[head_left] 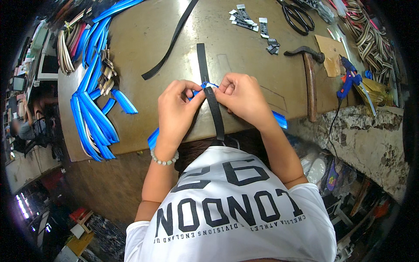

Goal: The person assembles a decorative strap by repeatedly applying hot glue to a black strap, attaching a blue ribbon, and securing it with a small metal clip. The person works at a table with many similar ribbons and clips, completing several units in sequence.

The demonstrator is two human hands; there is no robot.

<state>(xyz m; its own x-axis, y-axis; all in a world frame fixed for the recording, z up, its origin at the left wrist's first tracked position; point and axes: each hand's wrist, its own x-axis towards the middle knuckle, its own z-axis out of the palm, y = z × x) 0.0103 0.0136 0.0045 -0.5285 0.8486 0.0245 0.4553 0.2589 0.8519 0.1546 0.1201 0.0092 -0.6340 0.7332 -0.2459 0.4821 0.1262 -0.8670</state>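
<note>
Seen from above the head, looking down at a worn brown workbench point(244, 52). Both hands meeting at the near edge, pinching together over one crossing of straps. Left hand point(176, 109) with fingertips pressed onto a blue webbing strap point(153, 138), which runs under the hands and shows again beyond the right wrist. Right hand point(242, 97) nipping the top of a narrow black strap point(215, 114) that lies across the blue one and hangs down toward the body. Crossing point held directly between the two sets of fingertips, partly hidden by them.

Progress, as a judgement: joining of this piece seemingly mid-way, straps aligned and held but no sign of fastening visible. A heap of blue webbing lengths point(94, 100) at far left, some with tan fittings; impossible to tell which of them are worked already. Loose black strips point(172, 41) lying further up the bench.

Within reach on the right: a hammer point(310, 83), a blue glue gun point(349, 78), black scissors point(297, 17), small dark labels point(246, 19).
</note>
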